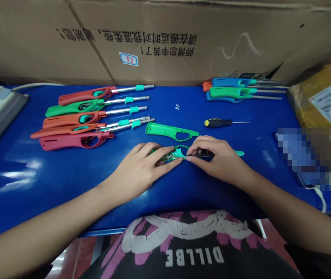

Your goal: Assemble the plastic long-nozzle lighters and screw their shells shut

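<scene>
Dark shirt (194, 242) nearest; left grip (143, 164) and right grip (219, 157) hold 1 opened green lighter (178, 153).

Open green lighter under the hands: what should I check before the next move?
1. Left hand on the open green lighter: ok, fingers on it.
2. Right hand there too: ok, fingertips at its middle.
3. Loose green half close by: ok, just beyond the hands.
4. Two halves joined: not ok, they lie apart.
5. Inside parts seated: cannot tell, fingers cover some.
6. Screwdriver nearby: ok, on the table.
</scene>
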A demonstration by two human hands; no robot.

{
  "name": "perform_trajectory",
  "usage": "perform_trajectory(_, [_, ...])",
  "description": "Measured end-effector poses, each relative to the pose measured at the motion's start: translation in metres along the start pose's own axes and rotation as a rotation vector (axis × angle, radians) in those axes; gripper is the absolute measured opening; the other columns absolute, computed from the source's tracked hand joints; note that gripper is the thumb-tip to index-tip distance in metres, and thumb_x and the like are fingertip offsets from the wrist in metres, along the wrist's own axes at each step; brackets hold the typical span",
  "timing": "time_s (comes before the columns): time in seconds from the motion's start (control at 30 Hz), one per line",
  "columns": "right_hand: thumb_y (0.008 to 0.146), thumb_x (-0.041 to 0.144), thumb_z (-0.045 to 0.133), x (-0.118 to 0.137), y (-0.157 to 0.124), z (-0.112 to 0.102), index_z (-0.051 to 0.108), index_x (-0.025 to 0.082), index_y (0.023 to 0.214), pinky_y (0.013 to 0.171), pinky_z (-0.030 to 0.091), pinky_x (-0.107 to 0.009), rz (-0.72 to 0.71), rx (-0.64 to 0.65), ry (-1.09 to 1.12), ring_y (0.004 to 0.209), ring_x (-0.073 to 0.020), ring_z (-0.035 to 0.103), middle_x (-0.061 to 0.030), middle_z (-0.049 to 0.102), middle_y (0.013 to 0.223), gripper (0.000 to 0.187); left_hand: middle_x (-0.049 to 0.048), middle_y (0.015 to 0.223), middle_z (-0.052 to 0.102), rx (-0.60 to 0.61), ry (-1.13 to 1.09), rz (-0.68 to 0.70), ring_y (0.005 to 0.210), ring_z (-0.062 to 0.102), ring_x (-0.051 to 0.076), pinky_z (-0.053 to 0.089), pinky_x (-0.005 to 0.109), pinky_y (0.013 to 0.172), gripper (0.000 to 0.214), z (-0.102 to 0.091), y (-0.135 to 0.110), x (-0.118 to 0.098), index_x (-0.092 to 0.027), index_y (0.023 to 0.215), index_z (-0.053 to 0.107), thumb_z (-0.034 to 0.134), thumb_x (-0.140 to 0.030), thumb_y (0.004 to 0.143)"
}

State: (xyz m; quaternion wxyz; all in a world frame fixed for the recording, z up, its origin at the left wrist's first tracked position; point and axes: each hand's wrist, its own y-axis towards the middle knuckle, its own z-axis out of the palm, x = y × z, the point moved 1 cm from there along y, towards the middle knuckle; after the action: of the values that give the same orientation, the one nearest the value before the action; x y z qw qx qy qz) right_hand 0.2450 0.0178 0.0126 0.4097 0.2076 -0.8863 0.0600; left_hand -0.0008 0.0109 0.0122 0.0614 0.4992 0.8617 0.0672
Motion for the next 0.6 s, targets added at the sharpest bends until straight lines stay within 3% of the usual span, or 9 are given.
perform_trajectory(0.4, [0.087,0.014,0.067,-0.0015,-0.0002,-0.0011,0.072,0.022,0.089,0.076,0.052,-0.031,0.002,0.021,0.006,0.081,-0.0158,0.064,-0.0021,0.071,0.09,0.009,0.0108,0.141,0.06,0.032,0.062,-0.013,0.113,0.054,0.032,0.054,0.046,0.086,0.043,0.0002,0.0,-0.005,-0.024,0.143,0.057,0.049,-0.016,0.101])
perform_trajectory(0.6, [0.088,0.016,0.066,-0.0025,-0.0007,-0.0038,0.072,0.023,0.09,0.076,0.053,-0.032,0.011,0.025,-0.001,0.082,-0.0166,0.065,-0.0024,0.072,0.091,0.009,0.0115,0.141,0.061,-0.012,0.039,-0.007,0.114,0.055,0.032,0.055,0.047,0.087,0.044,0.0023,-0.0014,-0.0038,-0.024,0.143,0.057,0.049,-0.014,0.101])
